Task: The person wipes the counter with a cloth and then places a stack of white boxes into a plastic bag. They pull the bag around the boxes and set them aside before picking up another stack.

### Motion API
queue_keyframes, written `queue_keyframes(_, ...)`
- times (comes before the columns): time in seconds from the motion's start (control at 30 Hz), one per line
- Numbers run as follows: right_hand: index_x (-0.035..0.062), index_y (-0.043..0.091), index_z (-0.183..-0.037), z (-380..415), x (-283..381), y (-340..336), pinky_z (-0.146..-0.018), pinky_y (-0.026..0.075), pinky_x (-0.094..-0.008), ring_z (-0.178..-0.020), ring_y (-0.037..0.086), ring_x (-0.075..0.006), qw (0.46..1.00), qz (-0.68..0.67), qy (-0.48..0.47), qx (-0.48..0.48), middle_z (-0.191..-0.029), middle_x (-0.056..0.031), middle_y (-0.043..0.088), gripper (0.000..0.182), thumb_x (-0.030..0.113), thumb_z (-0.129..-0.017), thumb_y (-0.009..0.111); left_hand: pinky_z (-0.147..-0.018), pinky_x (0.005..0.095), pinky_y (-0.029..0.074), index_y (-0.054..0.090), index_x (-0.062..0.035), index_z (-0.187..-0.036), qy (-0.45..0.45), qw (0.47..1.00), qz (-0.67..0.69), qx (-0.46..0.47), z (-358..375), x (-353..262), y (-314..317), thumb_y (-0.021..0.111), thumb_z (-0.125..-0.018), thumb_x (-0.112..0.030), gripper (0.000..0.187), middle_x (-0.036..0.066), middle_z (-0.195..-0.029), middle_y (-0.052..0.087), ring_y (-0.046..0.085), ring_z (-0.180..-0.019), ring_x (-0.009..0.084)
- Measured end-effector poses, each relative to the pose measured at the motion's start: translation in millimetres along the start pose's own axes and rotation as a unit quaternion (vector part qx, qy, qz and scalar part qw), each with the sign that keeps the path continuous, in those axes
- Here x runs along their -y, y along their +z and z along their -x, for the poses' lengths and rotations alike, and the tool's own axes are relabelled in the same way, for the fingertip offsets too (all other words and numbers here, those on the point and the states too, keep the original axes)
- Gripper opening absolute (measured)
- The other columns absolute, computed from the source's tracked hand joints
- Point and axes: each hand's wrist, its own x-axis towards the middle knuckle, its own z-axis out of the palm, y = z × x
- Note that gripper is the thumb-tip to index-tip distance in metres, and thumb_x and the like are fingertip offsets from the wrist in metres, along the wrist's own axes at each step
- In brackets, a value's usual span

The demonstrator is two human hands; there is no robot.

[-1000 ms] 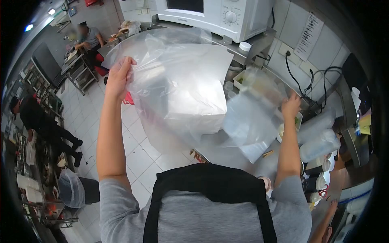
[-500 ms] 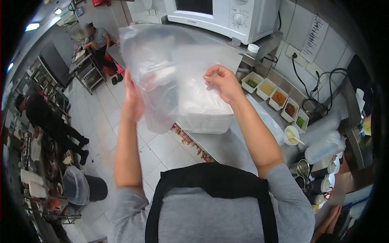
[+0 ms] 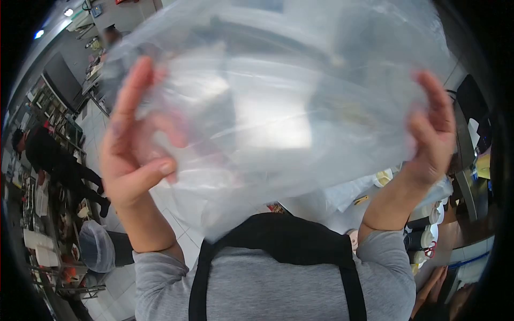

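A large clear plastic bag (image 3: 278, 101) is stretched wide close in front of the camera and fills most of the view. My left hand (image 3: 136, 144) grips its left edge, thumb in front and fingers behind the film. My right hand (image 3: 433, 128) holds the right edge the same way. Both arms are raised. The counter and what stands on it show only as a blur through the plastic.
A person in black (image 3: 59, 160) stands on the tiled floor at the left, near shelving. A bin lined with a bag (image 3: 99, 249) sits at lower left. Cups and containers (image 3: 423, 235) crowd the counter at the right. Another person's hand (image 3: 433, 289) shows at lower right.
Both hands have lifted the bag up toward the camera and pulled its edges apart, so it now hides the microwave, the white box and the sauce tubs seen before.
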Motion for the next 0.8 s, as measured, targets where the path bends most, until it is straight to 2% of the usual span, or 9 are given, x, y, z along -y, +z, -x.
queue_keyframes(0.07, 0.0012, 0.052, -0.125, 15.8, -50.9, 15.3, -0.051, 0.038, -0.0145, -0.057, 0.044, 0.0012, 0.983, 0.093, 0.157, -0.036, -0.126, -0.0077, 0.055, 0.054, -0.001, -0.072, 0.065, -0.063, 0.0230, 0.051, 0.023, -0.0017, -0.143, -0.124, 0.987, -0.100, 0.020, 14.9, 50.4, -8.0, 0.062, -0.061, 0.009, 0.092, 0.014, -0.137, 0.035, 0.055, -0.085, 0.0134)
queue_keyframes(0.1, 0.0072, 0.053, -0.126, 33.0, -104.3, 10.7, -0.051, 0.038, -0.0146, -0.058, 0.044, 0.0020, 0.965, 0.079, 0.249, -0.011, -0.126, -0.0011, 0.054, 0.054, -0.003, -0.074, 0.064, -0.069, 0.0244, 0.051, 0.020, -0.0102, -0.145, -0.177, 0.979, -0.094, 0.039, 24.6, 92.3, -11.0, 0.060, -0.061, 0.012, 0.096, 0.010, -0.139, 0.032, 0.054, -0.086, 0.0134)
queue_keyframes(0.13, 0.0084, 0.053, -0.126, 50.0, -136.9, 17.4, -0.055, 0.042, -0.0159, -0.061, 0.047, 0.0005, 0.965, 0.050, 0.257, -0.002, -0.125, -0.0001, 0.055, 0.052, -0.004, -0.076, 0.061, -0.070, 0.0242, 0.051, 0.021, -0.0146, -0.146, -0.228, 0.972, -0.033, 0.036, 37.5, 129.4, -13.1, 0.058, -0.061, 0.015, 0.097, 0.009, -0.138, 0.032, 0.053, -0.090, 0.0133)
queue_keyframes(0.27, 0.0050, 0.055, -0.122, 82.4, -198.5, 31.0, -0.063, 0.049, -0.0213, -0.076, 0.058, -0.0071, 0.952, -0.031, 0.302, -0.047, -0.127, -0.0043, 0.051, 0.045, -0.004, -0.078, 0.059, -0.069, 0.0256, 0.052, 0.028, -0.0149, -0.143, -0.273, 0.959, -0.073, 0.020, 50.5, 202.7, -21.0, 0.062, -0.064, 0.013, 0.090, 0.006, -0.136, 0.033, 0.052, -0.092, 0.0142)
queue_keyframes(0.37, 0.0034, 0.057, -0.118, 88.1, -229.2, 21.2, -0.062, 0.049, -0.0224, -0.078, 0.059, -0.0100, 0.935, 0.017, 0.347, -0.075, -0.113, -0.0069, 0.058, 0.041, -0.003, -0.078, 0.060, -0.070, 0.0268, 0.053, 0.034, -0.0124, -0.140, -0.303, 0.949, -0.083, 0.024, 46.2, 218.4, -30.3, 0.064, -0.067, 0.011, 0.083, 0.005, -0.136, 0.033, 0.052, -0.092, 0.0148)
queue_keyframes(0.47, 0.0029, 0.060, -0.114, 91.8, -229.0, 17.6, -0.061, 0.049, -0.0234, -0.073, 0.059, -0.0107, 0.902, -0.045, 0.418, -0.094, -0.088, -0.0053, 0.062, 0.039, -0.001, -0.076, 0.063, -0.071, 0.0273, 0.053, 0.038, -0.0085, -0.137, -0.342, 0.938, -0.049, 0.015, 46.3, 215.2, -27.7, 0.065, -0.068, 0.010, 0.076, 0.006, -0.136, 0.035, 0.053, -0.094, 0.0150)
queue_keyframes(0.57, 0.0028, 0.061, -0.112, 102.3, -237.8, 8.6, -0.059, 0.048, -0.0232, -0.066, 0.058, -0.0107, 0.891, 0.000, 0.452, -0.038, -0.072, -0.0024, 0.061, 0.039, 0.001, -0.073, 0.065, -0.071, 0.0276, 0.052, 0.041, -0.0042, -0.132, -0.370, 0.929, -0.009, -0.012, 47.7, 223.1, -32.7, 0.066, -0.068, 0.009, 0.070, 0.007, -0.132, 0.040, 0.054, -0.094, 0.0152)
queue_keyframes(0.7, 0.0022, 0.062, -0.109, 104.4, -226.1, 11.9, -0.059, 0.048, -0.0225, -0.062, 0.057, -0.0105, 0.887, 0.052, 0.456, -0.049, -0.070, -0.0032, 0.060, 0.037, 0.002, -0.072, 0.066, -0.071, 0.0267, 0.049, 0.045, -0.0003, -0.127, -0.409, 0.911, -0.039, -0.043, 42.4, 228.8, -28.5, 0.064, -0.070, 0.006, 0.061, 0.007, -0.128, 0.046, 0.055, -0.089, 0.0138)
queue_keyframes(0.8, 0.0046, 0.062, -0.110, 106.6, -221.7, 12.8, -0.059, 0.047, -0.0220, -0.063, 0.057, -0.0107, 0.877, 0.044, 0.476, -0.045, -0.073, -0.0036, 0.061, 0.039, 0.002, -0.072, 0.067, -0.074, 0.0272, 0.049, 0.044, -0.0008, -0.127, -0.395, 0.919, -0.015, 0.002, 38.4, 218.8, -21.1, 0.065, -0.071, 0.003, 0.061, 0.008, -0.127, 0.047, 0.056, -0.090, 0.0142)
